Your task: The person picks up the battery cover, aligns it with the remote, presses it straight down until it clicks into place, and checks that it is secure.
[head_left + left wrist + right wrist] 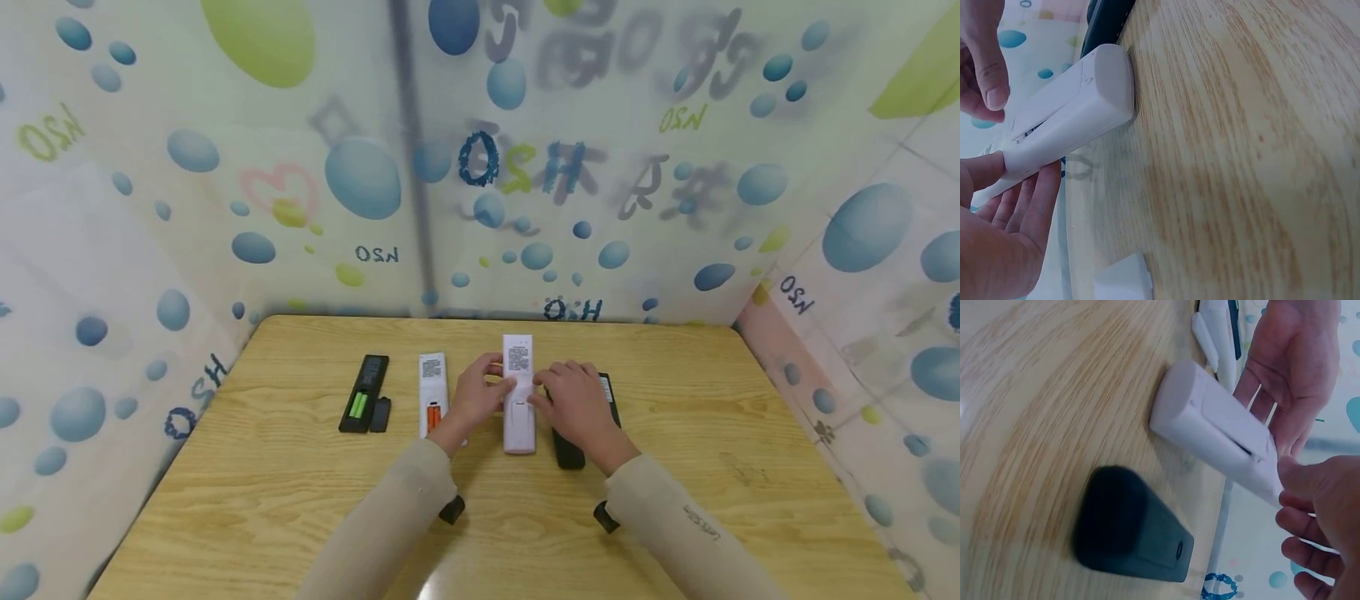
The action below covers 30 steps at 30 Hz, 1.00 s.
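A white remote control (519, 437) lies back side up, its label at the far end. My left hand (477, 393) holds it from the left, thumb on its edge and fingers underneath. One end of its battery cover (1230, 419) stands slightly raised, leaving a thin dark gap. My right hand (579, 404) is at the remote's right side, with the thumb tip close by the raised end of the cover and the other fingers loosely bent. Under this hand, a black remote (570, 454) rests on the table, partly hidden.
Left of my left hand, a second white remote (432, 375) has orange batteries (433, 417) in its bay. Farther left lies a black remote (372, 375) with green batteries (358, 406), its loose cover (380, 414) beside it. A patterned curtain (480, 250) hangs behind the wooden table (247, 500).
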Each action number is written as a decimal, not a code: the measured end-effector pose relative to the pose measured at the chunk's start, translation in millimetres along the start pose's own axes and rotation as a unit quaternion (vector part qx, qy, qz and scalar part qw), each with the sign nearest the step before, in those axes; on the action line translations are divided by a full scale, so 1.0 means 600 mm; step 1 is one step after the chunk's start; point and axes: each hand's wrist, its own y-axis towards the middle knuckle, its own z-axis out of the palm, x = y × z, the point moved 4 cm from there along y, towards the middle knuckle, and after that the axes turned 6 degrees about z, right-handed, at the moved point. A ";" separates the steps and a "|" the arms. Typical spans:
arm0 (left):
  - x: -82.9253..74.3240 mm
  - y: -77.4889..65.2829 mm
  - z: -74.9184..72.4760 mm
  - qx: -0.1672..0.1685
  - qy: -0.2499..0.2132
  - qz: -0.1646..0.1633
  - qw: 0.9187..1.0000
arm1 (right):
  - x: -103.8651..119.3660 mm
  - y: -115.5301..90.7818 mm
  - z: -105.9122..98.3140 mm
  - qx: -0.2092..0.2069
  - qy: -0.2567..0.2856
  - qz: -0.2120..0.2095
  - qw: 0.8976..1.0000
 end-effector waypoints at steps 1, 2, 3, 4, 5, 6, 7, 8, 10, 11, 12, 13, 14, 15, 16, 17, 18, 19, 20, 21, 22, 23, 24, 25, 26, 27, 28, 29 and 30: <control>0.000 -0.001 0.000 0.000 0.001 0.001 1.000 | -0.002 0.000 0.001 0.010 -0.002 0.004 1.000; -0.001 -0.002 0.000 0.000 0.001 0.000 1.000 | -0.005 -0.001 0.002 0.017 -0.005 0.007 1.000; -0.001 -0.002 0.000 0.000 0.001 0.001 1.000 | -0.006 -0.001 0.004 0.027 -0.008 0.010 1.000; -0.002 -0.002 0.000 0.001 0.001 0.002 1.000 | -0.007 -0.001 0.007 0.037 -0.011 0.012 0.999; -0.002 -0.003 0.000 0.001 0.001 0.004 1.000 | -0.008 -0.001 0.009 0.046 -0.012 0.014 0.999; -0.003 -0.003 0.000 0.001 0.002 0.006 1.000 | -0.009 -0.001 0.012 0.053 -0.014 0.014 0.998; -0.003 -0.003 -0.001 0.001 0.001 0.007 1.000 | -0.009 0.000 0.014 0.060 -0.015 0.015 0.998; -0.004 -0.003 -0.001 0.001 0.000 0.008 1.000 | -0.009 0.000 0.017 0.065 -0.016 0.015 0.998; -0.005 -0.003 -0.001 0.002 0.000 0.011 1.000 | -0.008 0.000 0.022 0.070 -0.018 0.012 0.997; -0.005 -0.003 -0.001 0.003 0.000 0.012 1.000 | -0.007 0.000 0.023 0.070 -0.018 0.011 0.997; -0.005 -0.003 -0.001 0.004 -0.001 0.012 1.000 | -0.007 0.000 0.025 0.070 -0.019 0.011 0.997; -0.005 -0.003 -0.001 0.004 -0.001 0.011 1.000 | -0.006 0.000 0.026 0.070 -0.020 0.011 0.997; -0.005 -0.004 -0.001 0.005 -0.001 0.011 1.000 | -0.006 0.001 0.026 0.070 -0.022 0.011 0.997; -0.005 -0.004 -0.001 0.005 -0.001 0.010 1.000 | -0.005 0.001 0.027 0.070 -0.024 0.011 0.997; -0.005 -0.004 -0.001 0.006 -0.001 0.009 1.000 | -0.005 0.001 0.027 0.070 -0.025 0.012 0.997; -0.005 -0.004 -0.001 0.006 -0.001 0.009 1.000 | -0.005 0.001 0.026 0.071 -0.026 0.013 0.997; -0.005 -0.004 -0.001 0.006 -0.001 0.008 1.000 | -0.005 0.001 0.026 0.072 -0.026 0.013 0.997; -0.005 -0.004 -0.001 0.006 0.000 0.009 1.000 | -0.004 0.001 0.026 0.072 -0.025 0.014 0.997; -0.006 -0.004 -0.002 0.006 0.000 0.010 1.000 | -0.004 0.001 0.025 0.072 -0.024 0.014 0.997; -0.006 -0.004 -0.002 0.006 -0.001 0.009 1.000 | -0.004 0.001 0.025 0.072 -0.024 0.014 0.997; -0.006 -0.004 -0.002 0.006 -0.002 0.008 1.000 | -0.004 0.001 0.025 0.072 -0.023 0.014 0.997; -0.005 -0.004 -0.002 0.006 -0.002 0.007 1.000 | -0.004 0.002 0.026 0.073 -0.021 0.015 0.997; -0.005 -0.004 -0.002 0.006 -0.002 0.005 1.000 | -0.005 0.002 0.026 0.074 -0.020 0.015 0.997; -0.005 -0.004 -0.002 0.006 -0.002 0.003 1.000 | -0.005 0.002 0.027 0.076 -0.019 0.016 0.997; -0.005 -0.004 -0.002 0.006 -0.002 0.001 1.000 | -0.005 0.002 0.028 0.077 -0.019 0.017 0.997; -0.005 -0.004 -0.001 0.006 -0.002 -0.001 1.000 | -0.005 0.002 0.028 0.079 -0.017 0.018 0.997; -0.005 -0.004 -0.001 0.006 -0.002 0.000 1.000 | -0.005 0.002 0.028 0.081 -0.016 0.019 0.996; -0.005 -0.004 -0.001 0.006 -0.002 0.001 1.000 | -0.005 0.002 0.028 0.082 -0.014 0.020 0.996; -0.006 -0.003 0.000 0.006 -0.002 0.003 1.000 | -0.005 0.002 0.027 0.083 -0.013 0.020 0.996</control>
